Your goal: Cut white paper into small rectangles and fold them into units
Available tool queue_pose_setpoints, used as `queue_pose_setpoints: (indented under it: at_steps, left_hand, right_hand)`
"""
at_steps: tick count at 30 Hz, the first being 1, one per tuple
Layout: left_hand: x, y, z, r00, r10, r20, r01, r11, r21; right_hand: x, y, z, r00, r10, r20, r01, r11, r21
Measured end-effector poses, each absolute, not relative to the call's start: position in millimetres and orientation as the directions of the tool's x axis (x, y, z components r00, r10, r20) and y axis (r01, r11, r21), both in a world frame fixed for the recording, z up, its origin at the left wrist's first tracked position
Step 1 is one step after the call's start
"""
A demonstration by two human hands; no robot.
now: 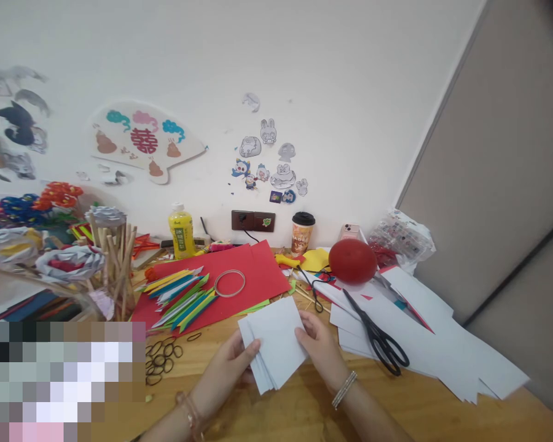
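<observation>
Between my two hands is a small stack of white paper squares (279, 341), slightly fanned at its left edge. My left hand (235, 359) grips the left side, thumb on top and fingers underneath. On the right side, my right hand (317, 341) pinches the sheets with its thumb on top. The stack is held above the wooden table (239, 417). Black scissors (380, 337) lie to the right of my right hand, on loose white paper sheets (424, 337). Several dark rubber bands (163, 359) lie left of my left hand.
Folded coloured paper strips (184, 301) and a metal ring (229, 283) rest on red paper (258, 264). Along the wall stand a yellow bottle (180, 232), a lidded cup (303, 235) and a red ball-like object (352, 261). Wooden sticks (115, 264) and paper flowers (69, 264) crowd the left.
</observation>
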State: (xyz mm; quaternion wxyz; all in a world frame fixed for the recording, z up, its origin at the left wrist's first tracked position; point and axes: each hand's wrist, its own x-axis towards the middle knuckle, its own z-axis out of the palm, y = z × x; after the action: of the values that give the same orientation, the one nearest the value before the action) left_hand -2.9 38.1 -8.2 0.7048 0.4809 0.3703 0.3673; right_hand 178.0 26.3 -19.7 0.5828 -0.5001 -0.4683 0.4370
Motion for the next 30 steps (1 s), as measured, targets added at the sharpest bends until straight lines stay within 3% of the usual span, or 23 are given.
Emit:
queue_pose_setpoints:
  at_steps: [5, 11, 20, 23, 26, 28, 30]
  left_hand:
    - [-2, 35, -3, 0.443, 0.880, -0.171, -0.192, 0.279, 0.941]
    - [-1, 35, -8, 0.449, 0.878, -0.164, -0.260, 0.304, 0.917]
    - [-8, 40, -4, 0.336, 0.928, -0.158, -0.163, 0.223, 0.961]
    - [-19, 48, -3, 0.281, 0.941, -0.190, 0.038, 0.187, 0.982]
    - [-30, 58, -3, 0.207, 0.964, -0.164, 0.383, 0.074, 0.921]
    - [-36, 63, -1, 0.105, 0.994, -0.002, 0.578, -0.059, 0.814]
    - [-37, 64, 2, 0.078, 0.973, 0.217, 0.648, -0.215, 0.730]
  right_hand:
    - [168, 25, -23, 0.224, 0.950, 0.217, -0.040, 0.231, -0.972]
    - [172, 30, -31, 0.270, 0.957, 0.111, -0.135, 0.152, -0.979]
    - [184, 26, -14, 0.314, 0.946, 0.074, -0.256, 0.159, -0.954]
    - [187, 24, -7, 0.284, 0.958, 0.045, -0.274, 0.126, -0.953]
    - [187, 24, -6, 0.249, 0.968, 0.022, -0.309, 0.101, -0.946]
    - [183, 24, -8, 0.208, 0.978, 0.029, -0.334, 0.099, -0.938]
    - [177, 23, -11, 0.136, 0.989, 0.052, -0.352, 0.097, -0.931]
